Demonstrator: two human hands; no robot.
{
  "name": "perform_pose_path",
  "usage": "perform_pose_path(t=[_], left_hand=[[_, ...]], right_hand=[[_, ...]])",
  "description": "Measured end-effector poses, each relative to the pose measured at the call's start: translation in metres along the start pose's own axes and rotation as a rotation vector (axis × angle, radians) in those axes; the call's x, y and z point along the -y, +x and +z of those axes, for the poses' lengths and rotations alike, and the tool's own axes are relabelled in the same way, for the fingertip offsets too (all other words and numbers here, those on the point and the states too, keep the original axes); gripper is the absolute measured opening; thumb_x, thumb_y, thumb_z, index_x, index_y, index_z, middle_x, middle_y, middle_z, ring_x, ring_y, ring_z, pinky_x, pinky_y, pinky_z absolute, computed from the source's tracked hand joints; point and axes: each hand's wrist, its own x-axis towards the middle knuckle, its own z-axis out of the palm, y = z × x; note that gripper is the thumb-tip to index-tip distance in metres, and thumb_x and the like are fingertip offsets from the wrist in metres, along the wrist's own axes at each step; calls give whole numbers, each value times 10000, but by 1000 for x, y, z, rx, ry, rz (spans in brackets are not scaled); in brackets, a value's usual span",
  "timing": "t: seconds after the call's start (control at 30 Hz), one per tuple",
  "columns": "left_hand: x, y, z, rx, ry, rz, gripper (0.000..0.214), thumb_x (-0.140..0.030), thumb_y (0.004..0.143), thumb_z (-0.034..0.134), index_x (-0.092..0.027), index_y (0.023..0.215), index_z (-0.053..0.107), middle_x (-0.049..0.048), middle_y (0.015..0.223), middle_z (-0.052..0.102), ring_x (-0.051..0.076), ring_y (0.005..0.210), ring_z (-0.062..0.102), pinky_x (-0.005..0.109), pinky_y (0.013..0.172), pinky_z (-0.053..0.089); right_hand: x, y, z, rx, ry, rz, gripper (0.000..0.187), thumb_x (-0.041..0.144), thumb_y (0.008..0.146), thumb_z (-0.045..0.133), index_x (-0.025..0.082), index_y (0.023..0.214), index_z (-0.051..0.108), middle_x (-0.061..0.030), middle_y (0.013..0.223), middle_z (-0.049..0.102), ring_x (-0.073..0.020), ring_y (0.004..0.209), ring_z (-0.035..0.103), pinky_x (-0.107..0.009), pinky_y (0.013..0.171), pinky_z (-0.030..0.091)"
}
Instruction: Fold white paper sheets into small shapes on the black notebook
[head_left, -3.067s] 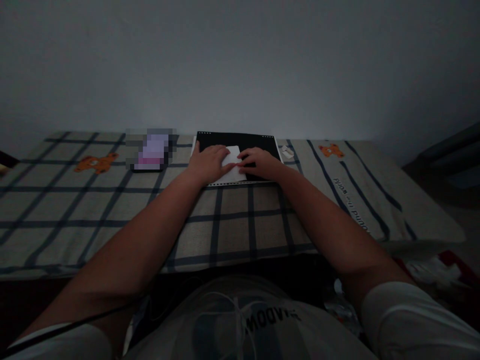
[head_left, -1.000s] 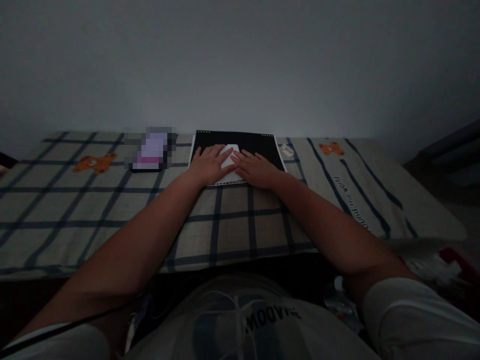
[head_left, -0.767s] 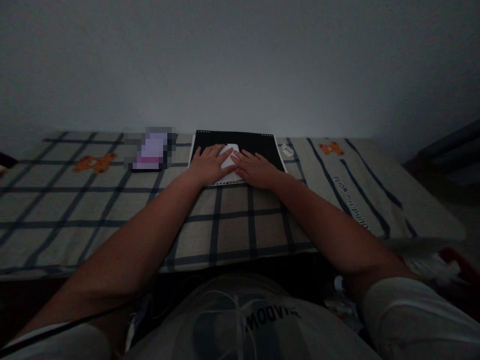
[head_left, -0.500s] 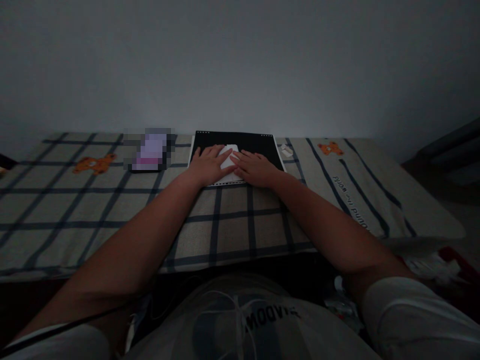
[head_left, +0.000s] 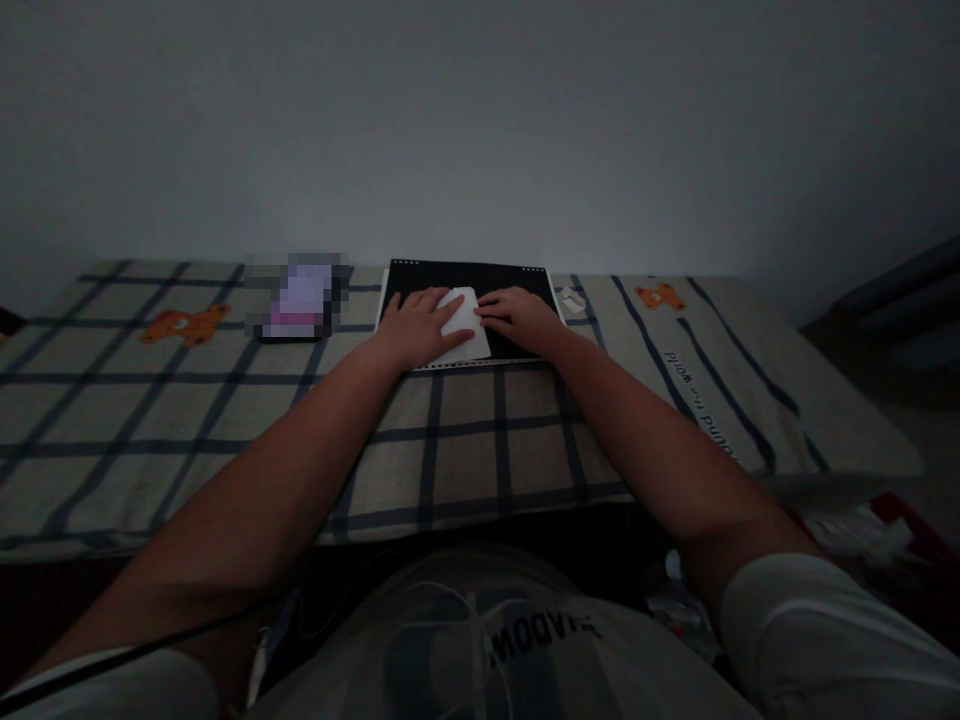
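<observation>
A white folded paper (head_left: 466,322) lies on a black mat (head_left: 501,283) on the checked cloth. My left hand (head_left: 417,328) rests flat on the paper's left part, fingers stretched out. My right hand (head_left: 520,315) sits at the paper's right edge, its fingertips pressing on the paper while the rest of the hand lies over the black mat. The room is dim and much of the paper is hidden under both hands.
A blurred-out purple object (head_left: 300,298) lies left of the mat. A small white scrap (head_left: 574,301) sits just right of it. The checked cloth (head_left: 172,400) with orange bear prints covers the surface, and a plain wall stands close behind.
My right hand has slid to the right and farther away, off the lower part of the paper, uncovering more of it. My left hand has stayed in place.
</observation>
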Motion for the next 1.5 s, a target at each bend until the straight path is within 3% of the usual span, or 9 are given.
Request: perform_pose_path(t=[0.3, 0.53, 0.9, 1.03, 1.27, 1.5], left_hand=[[0, 1, 0, 21, 33, -3, 759, -697, 1059, 286, -303, 1707, 267, 86, 1784, 232, 387, 1603, 264, 615, 1281, 214], [1, 2, 1, 16, 31, -6, 771, -720, 1051, 285, -314, 1706, 269, 79, 1781, 244, 390, 1597, 271, 619, 1278, 219], [0, 1, -1, 10, 53, 0, 765, -704, 1060, 283, -294, 1706, 273, 86, 1778, 249, 391, 1596, 275, 613, 1274, 233], [0, 0, -1, 12, 51, -7, 769, -715, 1056, 275, -307, 1708, 262, 77, 1780, 247, 391, 1594, 277, 607, 1273, 235], [0, 0, -2, 9, 46, -3, 785, -728, 1053, 258, -287, 1701, 291, 91, 1775, 256, 391, 1590, 286, 608, 1270, 241], [-1, 0, -2, 9, 42, 0, 773, -707, 1055, 300, -284, 1702, 288, 94, 1777, 253, 399, 1593, 285, 634, 1271, 233]], right_hand=[[-7, 0, -2, 86, 27, -33, 359, 357, 1014, 648, 263, 1343, 758, -110, 1545, 607, -341, 1411, 536, -553, 1171, 431], [-12, -3, -8, 173, 120, -81, 481, 360, 957, 745, 269, 1427, 694, -118, 1640, 510, -326, 1510, 462, -546, 1250, 365], [-5, -6, -22, 329, 123, -90, 654, 418, 956, 741, 249, 1560, 554, -112, 1740, 347, -325, 1616, 297, -547, 1308, 270], [-4, -9, -21, 275, 121, -73, 666, 467, 917, 780, 270, 1526, 597, -107, 1720, 391, -345, 1591, 340, -567, 1288, 297], [-3, -9, -17, 188, 85, -116, 324, 372, 977, 712, 321, 1290, 780, -77, 1608, 552, -317, 1465, 494, -554, 1222, 374], [13, -8, -17, 108, -107, 33, 369, 356, 1078, 531, 281, 1381, 727, -94, 1539, 606, -319, 1390, 519, -501, 1104, 450]])
